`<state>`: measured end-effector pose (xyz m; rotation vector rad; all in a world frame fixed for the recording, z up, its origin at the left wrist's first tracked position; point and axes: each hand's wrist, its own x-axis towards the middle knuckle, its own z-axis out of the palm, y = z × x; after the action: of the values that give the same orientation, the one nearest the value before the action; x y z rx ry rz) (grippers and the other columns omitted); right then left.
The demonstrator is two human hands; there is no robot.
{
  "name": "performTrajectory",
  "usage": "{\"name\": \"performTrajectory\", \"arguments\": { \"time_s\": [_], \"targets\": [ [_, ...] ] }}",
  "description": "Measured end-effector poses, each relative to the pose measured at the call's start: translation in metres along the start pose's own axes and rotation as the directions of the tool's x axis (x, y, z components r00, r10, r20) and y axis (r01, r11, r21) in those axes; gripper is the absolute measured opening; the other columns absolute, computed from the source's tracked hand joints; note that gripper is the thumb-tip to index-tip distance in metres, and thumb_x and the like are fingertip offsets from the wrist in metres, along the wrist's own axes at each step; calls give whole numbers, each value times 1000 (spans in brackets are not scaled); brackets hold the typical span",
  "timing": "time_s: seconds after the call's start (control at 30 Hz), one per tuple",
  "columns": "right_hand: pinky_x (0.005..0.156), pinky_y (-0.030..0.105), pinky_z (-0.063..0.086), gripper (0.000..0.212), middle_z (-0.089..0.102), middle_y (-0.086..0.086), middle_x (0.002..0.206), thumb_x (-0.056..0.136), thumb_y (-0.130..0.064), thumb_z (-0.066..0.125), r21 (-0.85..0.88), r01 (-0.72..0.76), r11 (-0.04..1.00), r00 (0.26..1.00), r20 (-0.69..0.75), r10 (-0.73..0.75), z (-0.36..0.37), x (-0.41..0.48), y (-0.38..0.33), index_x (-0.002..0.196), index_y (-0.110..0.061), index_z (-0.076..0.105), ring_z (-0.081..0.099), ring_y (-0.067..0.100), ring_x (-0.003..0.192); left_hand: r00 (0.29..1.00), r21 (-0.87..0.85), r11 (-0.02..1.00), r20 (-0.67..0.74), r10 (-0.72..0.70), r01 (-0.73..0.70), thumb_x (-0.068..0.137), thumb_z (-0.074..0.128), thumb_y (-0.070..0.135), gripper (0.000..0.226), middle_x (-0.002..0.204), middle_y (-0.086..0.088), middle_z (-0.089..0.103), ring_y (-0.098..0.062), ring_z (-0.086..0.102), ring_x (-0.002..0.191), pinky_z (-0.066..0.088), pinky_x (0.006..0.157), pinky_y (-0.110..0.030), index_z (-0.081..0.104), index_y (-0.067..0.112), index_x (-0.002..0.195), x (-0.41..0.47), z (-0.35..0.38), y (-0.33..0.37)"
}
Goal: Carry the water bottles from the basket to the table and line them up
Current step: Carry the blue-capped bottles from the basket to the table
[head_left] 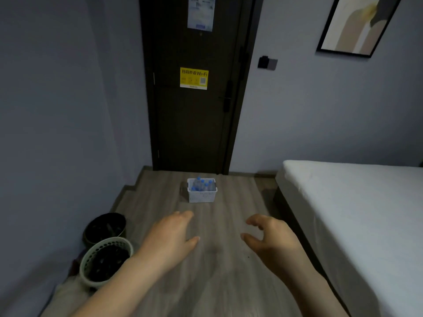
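Both my hands hang empty over the wood floor, left hand (170, 234) and right hand (270, 239) loosely spread; ahead, before the dark door (190, 124), water bottles (201, 185) stand inside the white basket (202, 197).

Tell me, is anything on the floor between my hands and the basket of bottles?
Nothing visible: bare wood floor runs from the left hand and right hand to the basket. The two bins sit off left.
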<state>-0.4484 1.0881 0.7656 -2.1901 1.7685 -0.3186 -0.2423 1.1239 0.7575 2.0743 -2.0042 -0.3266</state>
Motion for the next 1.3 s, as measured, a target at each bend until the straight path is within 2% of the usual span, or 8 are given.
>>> {"name": "performTrajectory", "arguments": {
  "time_s": [0.17, 0.37, 0.57, 0.77, 0.93, 1.3],
  "targets": [
    [94, 20, 47, 41, 58, -12, 124, 89, -41, 58, -36, 44, 998, 999, -9, -44, 3, 101, 12, 128, -31, 50, 55, 3, 108, 1000, -45, 999, 3, -30, 30, 89, 55, 44, 47, 130, 4, 53, -13, 51, 118, 43, 96, -28, 45, 26, 131, 103, 6, -8],
    [99, 22, 45, 42, 55, -11, 130, 90, -40, 57, -30, 59, 998, 998, 8, -59, -13, 217, 28, 130, -29, 49, 53, 4, 116, 997, -62, 995, 11, -81, 82, 90, 55, 44, 48, 129, 6, 53, -10, 52, 113, 46, 94, -28, 43, 28, 133, 213, 5, -7],
    [95, 19, 46, 41, 56, -11, 129, 91, -40, 57, -33, 59, 998, 997, 43, -58, -10, 318, 46, 129, -29, 50, 54, 4, 114, 992, -84, 989, 52, -114, 118, 88, 57, 44, 45, 126, 7, 55, -10, 54, 110, 47, 92, -26, 47, 29, 129, 311, 15, -18],
    [94, 20, 48, 40, 56, -11, 129, 91, -39, 57, -43, 39, 998, 997, 62, -37, 11, 424, 52, 129, -28, 51, 55, 4, 112, 991, -96, 989, 78, -110, 117, 88, 57, 43, 43, 124, 7, 56, -8, 54, 109, 46, 91, -22, 48, 28, 128, 416, 28, -47],
    [96, 19, 46, 40, 56, -10, 129, 91, -39, 56, -61, 15, 998, 997, 73, -11, 24, 518, 44, 129, -28, 50, 54, 4, 114, 993, -117, 989, 89, -76, 86, 90, 58, 39, 41, 126, 8, 55, -6, 53, 111, 40, 82, -15, 48, 27, 128, 512, 30, -81],
    [92, 17, 47, 37, 57, -11, 124, 90, -39, 58, -67, -49, 997, 982, 176, 60, 56, 688, 31, 125, -30, 52, 55, 2, 109, 987, -108, 992, 153, -54, 71, 89, 58, 38, 42, 128, 9, 57, -6, 56, 111, 42, 83, -16, 48, 27, 129, 690, 30, -146]
  ]
}}
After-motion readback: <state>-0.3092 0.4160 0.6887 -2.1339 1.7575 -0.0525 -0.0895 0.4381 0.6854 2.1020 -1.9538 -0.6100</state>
